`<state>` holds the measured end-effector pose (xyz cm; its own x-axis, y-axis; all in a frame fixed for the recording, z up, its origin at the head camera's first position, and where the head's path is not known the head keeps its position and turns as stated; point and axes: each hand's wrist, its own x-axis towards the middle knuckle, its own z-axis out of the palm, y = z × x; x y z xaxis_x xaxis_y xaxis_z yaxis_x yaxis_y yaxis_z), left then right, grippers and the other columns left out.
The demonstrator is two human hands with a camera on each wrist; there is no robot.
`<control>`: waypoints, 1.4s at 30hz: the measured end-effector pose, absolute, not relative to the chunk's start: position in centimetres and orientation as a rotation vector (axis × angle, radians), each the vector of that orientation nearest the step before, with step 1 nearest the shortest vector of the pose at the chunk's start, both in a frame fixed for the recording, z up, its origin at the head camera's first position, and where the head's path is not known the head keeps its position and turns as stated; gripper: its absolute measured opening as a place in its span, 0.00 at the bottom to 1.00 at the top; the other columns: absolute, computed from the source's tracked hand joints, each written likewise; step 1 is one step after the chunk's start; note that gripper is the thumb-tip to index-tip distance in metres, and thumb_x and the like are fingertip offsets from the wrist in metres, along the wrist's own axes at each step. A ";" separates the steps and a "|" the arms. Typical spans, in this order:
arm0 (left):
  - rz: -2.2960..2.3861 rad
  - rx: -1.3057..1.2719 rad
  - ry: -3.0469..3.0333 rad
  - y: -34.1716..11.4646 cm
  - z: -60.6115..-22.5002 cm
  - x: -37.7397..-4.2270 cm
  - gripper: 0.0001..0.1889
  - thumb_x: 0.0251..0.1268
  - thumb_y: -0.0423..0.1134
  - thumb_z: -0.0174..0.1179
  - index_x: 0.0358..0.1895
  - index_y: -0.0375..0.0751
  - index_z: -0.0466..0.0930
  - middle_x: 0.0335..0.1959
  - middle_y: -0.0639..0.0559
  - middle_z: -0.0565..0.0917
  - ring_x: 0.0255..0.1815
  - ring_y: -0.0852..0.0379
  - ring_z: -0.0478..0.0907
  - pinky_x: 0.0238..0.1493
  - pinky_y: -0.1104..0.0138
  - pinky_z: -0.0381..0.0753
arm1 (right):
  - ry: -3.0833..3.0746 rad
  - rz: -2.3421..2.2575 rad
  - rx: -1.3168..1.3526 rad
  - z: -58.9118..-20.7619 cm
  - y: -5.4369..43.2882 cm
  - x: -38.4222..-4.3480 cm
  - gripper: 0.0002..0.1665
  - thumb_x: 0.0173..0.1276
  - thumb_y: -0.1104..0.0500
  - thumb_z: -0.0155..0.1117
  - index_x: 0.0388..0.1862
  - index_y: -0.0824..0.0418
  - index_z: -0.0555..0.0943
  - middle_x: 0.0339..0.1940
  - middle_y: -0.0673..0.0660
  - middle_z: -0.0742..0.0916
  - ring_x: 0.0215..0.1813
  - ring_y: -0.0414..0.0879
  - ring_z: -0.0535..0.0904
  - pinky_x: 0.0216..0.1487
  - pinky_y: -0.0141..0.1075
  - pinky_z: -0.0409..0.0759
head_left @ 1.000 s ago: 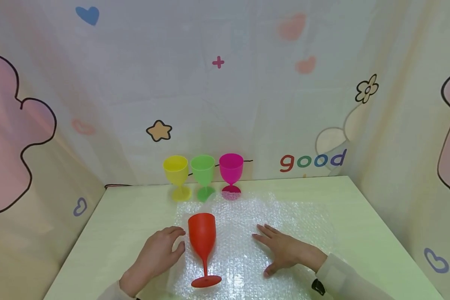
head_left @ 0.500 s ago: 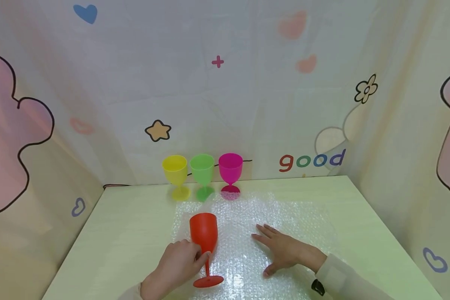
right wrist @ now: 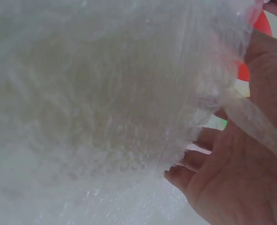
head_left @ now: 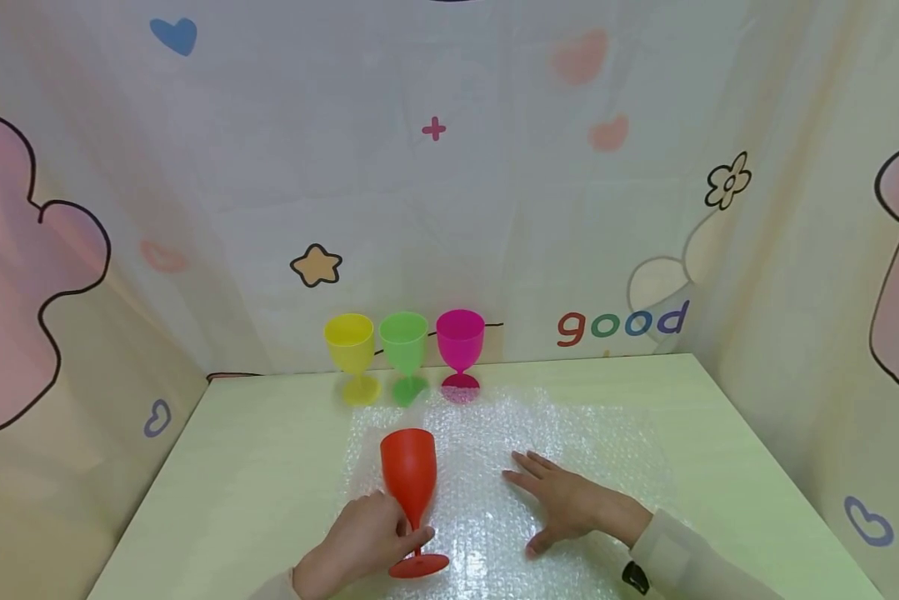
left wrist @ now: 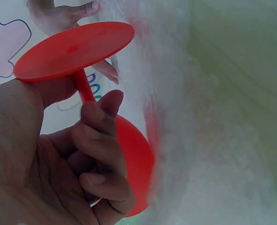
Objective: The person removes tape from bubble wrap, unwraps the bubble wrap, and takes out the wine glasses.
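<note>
A red plastic goblet (head_left: 408,462) lies on a sheet of bubble wrap (head_left: 486,508), its bowl pointing away from me and its round foot towards me. With curled fingers and thumb, my left hand (head_left: 362,533) grips the goblet's stem near the foot. The left wrist view shows the underside of the foot (left wrist: 77,49) above the fingers (left wrist: 103,145), which cover part of the bowl. Spread and fairly straight, the fingers of my right hand (head_left: 569,500) rest on the bubble wrap to the right of the goblet. In the right wrist view, wrap (right wrist: 105,103) fills much of the picture.
At the back of the pale table (head_left: 254,467) stand a yellow goblet (head_left: 350,346), a green goblet (head_left: 404,343) and a magenta goblet (head_left: 460,340). The wrap's far edge overlaps the magenta foot. A printed curtain (head_left: 389,192) surrounds the table's back and sides.
My left hand has moved right from beside the red goblet and taken hold of its stem, then slid slightly towards the foot. The goblet has shifted slightly right. The right hand stays put.
</note>
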<state>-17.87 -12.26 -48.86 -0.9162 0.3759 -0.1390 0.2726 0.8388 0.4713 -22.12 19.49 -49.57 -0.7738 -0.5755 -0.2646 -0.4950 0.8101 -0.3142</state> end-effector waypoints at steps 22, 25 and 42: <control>0.883 0.549 2.696 -12.2 -49.2 -17.8 0.18 0.62 0.42 0.61 0.12 0.52 0.76 0.07 0.63 0.66 0.12 0.65 0.62 0.17 0.75 0.59 | 2.645 -0.312 -0.828 -49.4 18.9 -22.3 0.65 0.42 0.32 0.76 0.77 0.52 0.61 0.82 0.60 0.57 0.81 0.61 0.52 0.74 0.58 0.62; 0.910 0.601 2.737 -12.4 -48.8 -17.7 0.20 0.62 0.42 0.61 0.11 0.51 0.74 0.07 0.65 0.64 0.12 0.67 0.60 0.17 0.76 0.59 | 2.643 -0.301 -0.815 -49.3 18.8 -22.3 0.65 0.42 0.31 0.76 0.78 0.50 0.60 0.82 0.58 0.57 0.81 0.60 0.51 0.75 0.57 0.62; 1.112 0.663 2.853 -14.7 -44.2 -17.9 0.19 0.68 0.43 0.61 0.14 0.55 0.77 0.08 0.67 0.67 0.13 0.71 0.59 0.17 0.77 0.59 | 2.646 -0.282 -0.808 -50.0 19.5 -22.5 0.66 0.41 0.30 0.75 0.78 0.49 0.59 0.82 0.57 0.57 0.81 0.60 0.51 0.74 0.57 0.62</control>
<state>-17.90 -14.70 -44.20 -0.9103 0.3886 0.1426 0.3826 0.6585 0.6481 -22.45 19.51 -49.99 -0.7721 -0.5711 -0.2787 -0.4996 0.8165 -0.2893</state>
